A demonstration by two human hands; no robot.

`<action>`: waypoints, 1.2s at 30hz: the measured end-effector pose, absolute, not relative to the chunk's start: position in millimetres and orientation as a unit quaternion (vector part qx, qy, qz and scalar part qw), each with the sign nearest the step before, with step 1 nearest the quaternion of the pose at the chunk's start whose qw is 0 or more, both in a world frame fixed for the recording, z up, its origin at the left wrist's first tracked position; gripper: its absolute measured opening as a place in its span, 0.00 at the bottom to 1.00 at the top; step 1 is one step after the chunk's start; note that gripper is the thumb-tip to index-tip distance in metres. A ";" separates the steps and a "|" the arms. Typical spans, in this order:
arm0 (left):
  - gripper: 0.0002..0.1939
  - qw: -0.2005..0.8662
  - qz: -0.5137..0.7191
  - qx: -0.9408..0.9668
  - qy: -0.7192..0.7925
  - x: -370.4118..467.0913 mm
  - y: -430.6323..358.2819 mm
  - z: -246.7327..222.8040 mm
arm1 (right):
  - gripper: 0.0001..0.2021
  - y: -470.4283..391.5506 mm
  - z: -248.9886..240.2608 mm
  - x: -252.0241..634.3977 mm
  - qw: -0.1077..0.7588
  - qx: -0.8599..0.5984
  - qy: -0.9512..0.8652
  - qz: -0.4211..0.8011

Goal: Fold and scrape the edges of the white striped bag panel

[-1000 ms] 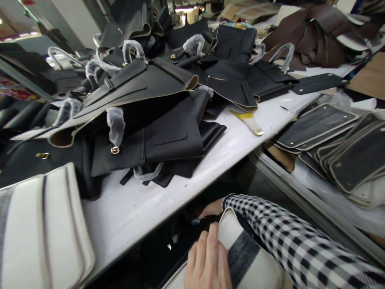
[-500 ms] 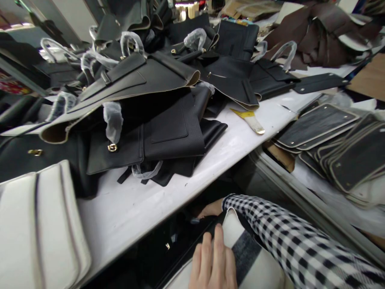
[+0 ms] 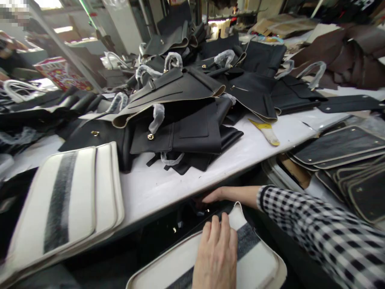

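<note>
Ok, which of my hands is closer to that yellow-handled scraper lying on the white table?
Right. The right hand reaches under the table edge, below and left of the yellow-handled scraper. The left hand lies farther down, flat on the cream panel.

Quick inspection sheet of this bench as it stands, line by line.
Surface: white table, edge bare.
Job's things: cream panel with grey stripe, below the table edge.
Clutter: black bag parts heaped; cream panel stack at left; yellow-handled tool; black base pieces at right.
Grippers: left hand flat on the panel; right hand reaching under the table edge, grip hidden.
Cables: nothing seen.
Surroundings: brown leather behind.
</note>
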State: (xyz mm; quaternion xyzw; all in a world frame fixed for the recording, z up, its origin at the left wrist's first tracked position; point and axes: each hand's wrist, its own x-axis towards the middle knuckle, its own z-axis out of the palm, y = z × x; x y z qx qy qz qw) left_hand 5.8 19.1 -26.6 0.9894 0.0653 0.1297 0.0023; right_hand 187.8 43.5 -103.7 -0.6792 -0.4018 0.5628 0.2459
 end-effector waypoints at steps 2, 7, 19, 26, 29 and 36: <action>0.15 0.003 0.112 0.992 0.058 5.7 20.6 -17.1 | 0.26 58.1 -85.1 182.7 0.190 -0.614 -0.420 0.641; 0.13 0.029 0.110 0.992 0.058 2.7 21.1 -10.5 | 0.37 63.0 -49.0 162.1 0.164 -0.572 -0.467 0.654; 0.08 0.240 0.077 0.905 0.344 -81.2 95.4 27.1 | 0.32 45.8 -29.3 134.7 0.143 -0.603 -0.642 0.451; 0.06 0.287 0.026 0.894 0.343 -95.2 112.2 21.9 | 0.31 39.3 -23.9 126.9 0.113 -0.642 -0.692 0.308; 0.07 0.287 0.029 0.894 0.343 -96.0 112.2 18.7 | 0.31 39.4 -24.4 124.6 0.091 -0.637 -0.715 0.272; 0.07 0.300 0.036 0.887 0.350 -102.2 112.0 18.2 | 0.29 43.5 -27.6 112.3 0.056 -0.626 -0.746 0.218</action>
